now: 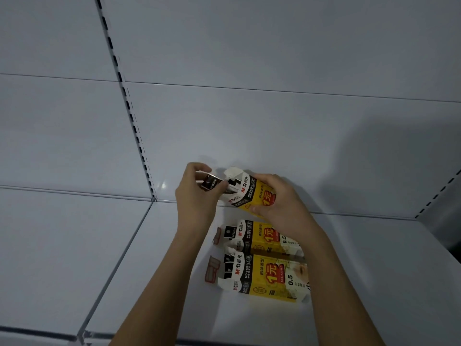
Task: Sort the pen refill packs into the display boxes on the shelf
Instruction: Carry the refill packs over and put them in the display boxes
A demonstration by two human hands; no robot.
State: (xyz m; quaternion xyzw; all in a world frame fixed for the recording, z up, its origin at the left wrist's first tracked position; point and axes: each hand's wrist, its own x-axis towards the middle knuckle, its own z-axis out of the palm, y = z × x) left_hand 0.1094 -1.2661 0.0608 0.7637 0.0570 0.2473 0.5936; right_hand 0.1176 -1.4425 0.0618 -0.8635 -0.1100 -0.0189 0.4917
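Left hand (197,193) pinches refill pack (212,183) at display box (249,193) held by right hand (282,206)

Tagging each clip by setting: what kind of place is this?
Probably a shop's stationery aisle: white metal shelving with a slotted upright and back panels, and three yellow-and-black cardboard display boxes printed with a price. The left hand holds a dark refill pack at one.

We see three yellow-and-black display boxes: two (268,239) (264,277) lie side by side on the white shelf (374,270); the third (249,193) is held tilted above them, a dark refill pack (212,184) at its open end.
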